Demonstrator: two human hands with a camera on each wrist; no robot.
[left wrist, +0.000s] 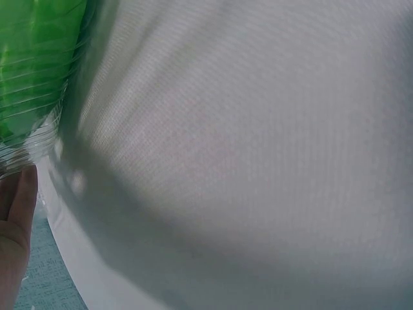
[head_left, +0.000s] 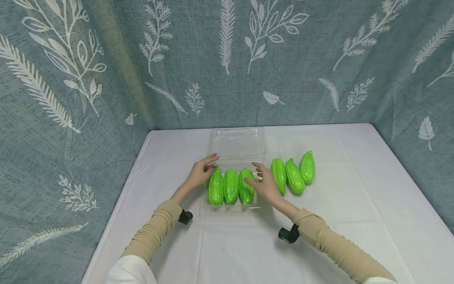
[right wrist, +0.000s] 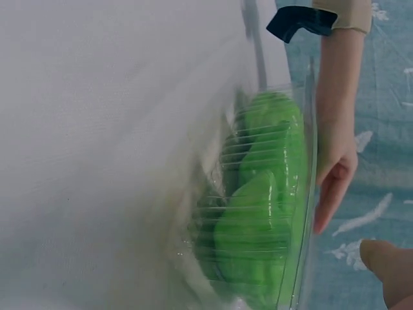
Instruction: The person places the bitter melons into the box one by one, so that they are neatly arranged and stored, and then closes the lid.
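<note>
A clear plastic clamshell box (head_left: 227,207) stands with its lid (head_left: 237,142) folded back. In its base lie three glossy bright green gourds (head_left: 215,189), which look like bitter melons, side by side with tips away from me. My left hand (head_left: 198,173) is at the box's left side, fingers stretched toward the hinge; the left wrist view has its fingers (left wrist: 22,200) at the box's ribbed wall. Over the box's right edge hovers my right hand (head_left: 265,186), fingers loosely spread, thumb (right wrist: 387,271) above the rightmost gourd. Neither hand grips anything.
To the right of the box, three more green gourds (head_left: 293,177) lie on the white tablecloth (head_left: 354,205). Patterned blue-green curtains (head_left: 227,98) hang behind and beside the table. A black wrist device (head_left: 289,234) is strapped at the right wrist, another (head_left: 185,216) at the left.
</note>
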